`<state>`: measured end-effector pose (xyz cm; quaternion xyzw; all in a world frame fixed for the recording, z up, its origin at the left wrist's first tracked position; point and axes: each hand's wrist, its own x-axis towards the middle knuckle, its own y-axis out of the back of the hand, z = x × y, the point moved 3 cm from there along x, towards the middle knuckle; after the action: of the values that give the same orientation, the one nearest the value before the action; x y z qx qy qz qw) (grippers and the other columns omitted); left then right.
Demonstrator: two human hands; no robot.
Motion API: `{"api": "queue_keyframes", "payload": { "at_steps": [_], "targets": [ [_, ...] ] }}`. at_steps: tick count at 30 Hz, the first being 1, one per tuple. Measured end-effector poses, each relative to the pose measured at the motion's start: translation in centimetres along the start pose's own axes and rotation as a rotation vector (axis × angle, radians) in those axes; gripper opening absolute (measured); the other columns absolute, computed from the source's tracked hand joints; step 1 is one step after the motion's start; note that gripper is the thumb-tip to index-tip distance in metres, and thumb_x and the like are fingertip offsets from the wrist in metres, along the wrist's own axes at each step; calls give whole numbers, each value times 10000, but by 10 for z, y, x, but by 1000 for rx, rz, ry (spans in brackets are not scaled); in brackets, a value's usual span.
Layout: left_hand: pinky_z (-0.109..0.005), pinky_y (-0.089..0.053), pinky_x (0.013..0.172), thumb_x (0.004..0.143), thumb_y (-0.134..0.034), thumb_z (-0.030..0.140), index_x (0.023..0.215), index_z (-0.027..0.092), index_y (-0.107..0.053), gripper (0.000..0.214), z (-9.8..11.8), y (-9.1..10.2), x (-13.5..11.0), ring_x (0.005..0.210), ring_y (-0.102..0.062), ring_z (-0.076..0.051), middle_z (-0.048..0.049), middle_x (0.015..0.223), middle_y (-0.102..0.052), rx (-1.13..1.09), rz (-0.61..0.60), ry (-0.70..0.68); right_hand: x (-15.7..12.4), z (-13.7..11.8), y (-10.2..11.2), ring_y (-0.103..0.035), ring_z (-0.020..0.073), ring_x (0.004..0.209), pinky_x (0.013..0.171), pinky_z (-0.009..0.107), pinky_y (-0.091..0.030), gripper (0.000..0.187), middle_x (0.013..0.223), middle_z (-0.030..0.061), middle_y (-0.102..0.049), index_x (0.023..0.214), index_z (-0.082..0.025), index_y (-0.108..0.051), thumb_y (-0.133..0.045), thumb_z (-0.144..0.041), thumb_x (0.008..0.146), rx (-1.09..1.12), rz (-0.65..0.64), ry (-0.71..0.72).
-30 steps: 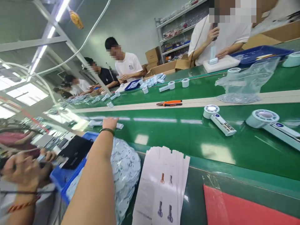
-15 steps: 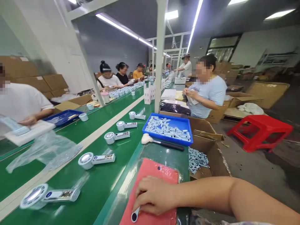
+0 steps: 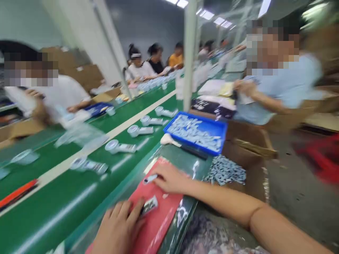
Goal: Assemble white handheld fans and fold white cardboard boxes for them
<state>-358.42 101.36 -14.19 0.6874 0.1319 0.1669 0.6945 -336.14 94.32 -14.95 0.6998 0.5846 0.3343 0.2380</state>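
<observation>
My left hand [image 3: 119, 224] lies low over a red mat [image 3: 169, 208], its fingers closed around a magnifier handle [image 3: 150, 205] with a dark and silver printed face; motion blurs it, and the rest is under my hand. My right hand [image 3: 171, 178] is farther up the mat, pinching a small pale-blue strip [image 3: 150, 179] with a black oval at its end. Beyond the mat, a blue tray [image 3: 224, 135] carries many similar pale strips. A brush [image 3: 166, 139] with a black handle rests in front of the tray.
White magnifiers [image 3: 88, 165] stand in a row on the green belt [image 3: 69, 197]. At the right, a cardboard box [image 3: 255, 162] holds a heap of pale strips. A metal post [image 3: 188, 63] rises behind the tray. Co-workers sit across the belt and at the right.
The view has swung and tilted. My left hand has come in with the magnifier handle. My right hand now lifts the strip farther up the mat. An orange-red object shows at left.
</observation>
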Motion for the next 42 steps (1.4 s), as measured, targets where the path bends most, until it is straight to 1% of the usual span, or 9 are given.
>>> {"api": "queue_keyframes", "payload": {
  "at_steps": [2,7,14,18,22,25,28,31,42],
  "targets": [
    [-445,-538,971,909,-682,309,1293,286,-696,385,5,10,-9,1141,-659,-310,-117,1243,-700,-40,-45,25,-10,-5,0,-668,212,1073,956,335,-482,309,1156,91,-742,1191,-168,-695,-479,-147,972,101,-48,25],
    [-451,-562,915,941,-649,337,1210,226,-667,292,-3,13,-24,1046,-637,-270,-102,1137,-679,-293,21,160,-21,-24,-13,-604,169,706,667,291,-425,198,899,57,-714,1069,-182,-704,-562,-254,953,127,-105,111],
    [-488,-505,1014,941,-673,374,1181,222,-655,286,7,12,-24,1146,-615,-288,-107,1184,-686,-454,178,80,-25,-57,-34,-570,176,708,611,288,-327,175,868,70,-681,982,-170,-704,-541,-219,945,-113,-124,228],
    [-437,-518,928,983,-580,257,1047,211,-684,130,8,13,-21,1024,-653,-248,-79,1041,-720,-528,225,75,-20,-55,-32,-608,200,808,689,309,-410,127,902,65,-669,962,-192,-714,-597,-241,957,-71,-135,200],
    [-398,-532,844,949,-615,195,1005,219,-716,118,12,12,-21,932,-656,-227,-54,962,-725,-517,202,147,-18,-39,-39,-660,202,937,824,350,-522,102,1029,68,-683,917,-203,-694,-615,-248,965,226,-179,47],
    [-405,-559,857,949,-638,211,1000,225,-727,103,17,16,-26,959,-672,-226,-59,998,-733,-523,212,137,-21,-29,-46,-685,224,1023,900,397,-562,201,1154,99,-698,1129,-197,-670,-652,-276,944,342,-258,-60],
    [-457,-574,941,937,-680,245,1044,230,-724,116,27,18,-35,1061,-682,-248,-76,1100,-739,-502,224,125,-27,-31,-45,-643,286,1199,1052,505,-504,403,1303,123,-679,1326,-214,-626,-673,-294,934,244,-365,44],
    [-544,-544,1047,925,-684,218,1169,224,-698,244,38,13,-44,1155,-673,-288,-87,1171,-752,-438,200,172,-35,-40,-42,-619,312,1216,1083,550,-458,389,1254,119,-699,1341,-225,-647,-639,-262,953,126,-437,169],
    [-728,-407,1131,957,-567,178,1208,191,-681,276,54,15,-43,1320,-596,-370,-134,1231,-747,-184,66,203,-43,-40,-49,-580,312,1156,1005,497,-463,381,1238,144,-681,1370,-184,-616,-533,-244,1003,33,-369,318]
  ]
}}
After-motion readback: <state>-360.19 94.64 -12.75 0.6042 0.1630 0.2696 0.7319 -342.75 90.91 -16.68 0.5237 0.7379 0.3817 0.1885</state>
